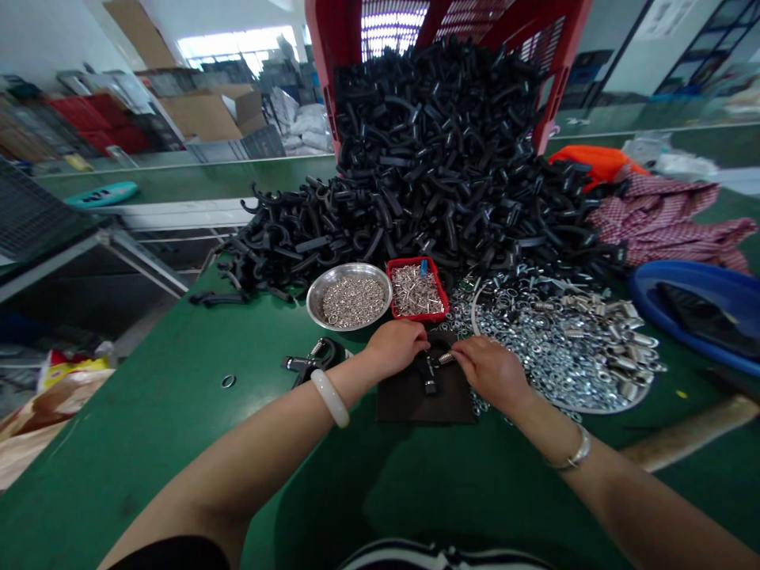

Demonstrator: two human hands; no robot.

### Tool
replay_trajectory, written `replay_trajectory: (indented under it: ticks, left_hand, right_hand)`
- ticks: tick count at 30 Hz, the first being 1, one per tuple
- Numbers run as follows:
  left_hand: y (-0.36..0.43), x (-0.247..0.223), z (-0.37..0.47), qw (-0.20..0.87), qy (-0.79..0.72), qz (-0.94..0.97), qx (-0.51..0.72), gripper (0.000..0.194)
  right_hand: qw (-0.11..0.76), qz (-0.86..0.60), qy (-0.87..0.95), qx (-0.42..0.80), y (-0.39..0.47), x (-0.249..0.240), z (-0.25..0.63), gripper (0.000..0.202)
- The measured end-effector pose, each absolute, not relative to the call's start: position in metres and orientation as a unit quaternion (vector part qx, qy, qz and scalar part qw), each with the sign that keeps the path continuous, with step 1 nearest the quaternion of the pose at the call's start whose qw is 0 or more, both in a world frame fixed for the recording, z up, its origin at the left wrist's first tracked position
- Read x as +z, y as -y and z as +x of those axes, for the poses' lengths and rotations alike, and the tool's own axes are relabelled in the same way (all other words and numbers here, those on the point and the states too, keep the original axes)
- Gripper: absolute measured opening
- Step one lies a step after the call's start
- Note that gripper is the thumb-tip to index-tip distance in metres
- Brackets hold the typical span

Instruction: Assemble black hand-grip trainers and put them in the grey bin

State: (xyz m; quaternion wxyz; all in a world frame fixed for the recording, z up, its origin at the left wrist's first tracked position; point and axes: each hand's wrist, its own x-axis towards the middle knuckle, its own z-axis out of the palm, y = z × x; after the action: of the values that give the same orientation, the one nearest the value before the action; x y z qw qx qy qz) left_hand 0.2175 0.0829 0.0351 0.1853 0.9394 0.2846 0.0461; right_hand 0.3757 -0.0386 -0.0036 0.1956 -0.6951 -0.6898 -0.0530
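Note:
A black hand-grip exerciser (430, 381) with a metal spring (445, 359) rests on a dark square pad (409, 408) in front of me. My left hand (399, 348) is closed at its upper left side, fingertips pinched together; what lies between them is hidden. On the other side, my right hand (488, 366) pinches the outer end of the spring between thumb and fingers. Another black hand grip (312, 362) with a spring lies left of the pad, partly behind my left forearm.
Beyond my hands stand a metal bowl (317, 301) of small parts and a red tray (444, 305) of pins. Black handles (409, 182) spill from a red crate (324, 79). Right are loose rings and springs (552, 348), a blue basin (644, 277) and a hammer (694, 431). One ring (228, 381) lies left.

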Motion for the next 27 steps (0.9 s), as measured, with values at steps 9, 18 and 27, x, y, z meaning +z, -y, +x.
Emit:
replay_trajectory:
  ticks: [9,18,27]
  left_hand:
    - [-0.064,0.054,0.229,0.08,-0.209,0.975,-0.005,0.023]
    - [-0.066,0.019,0.21,0.141,-0.241,0.953,0.117,0.019]
    - [-0.059,0.016,0.202,0.119,-0.222,0.962,0.108,0.027]
  right_hand:
    - [0.219,-0.683,0.696,-0.028,0.048,-0.007,0.377,0.032]
    - [0.209,-0.686,0.693,-0.077,0.054,-0.007,0.369,0.034]
    - [0.262,-0.671,0.692,-0.035,0.057,-0.009,0.373,0.032]
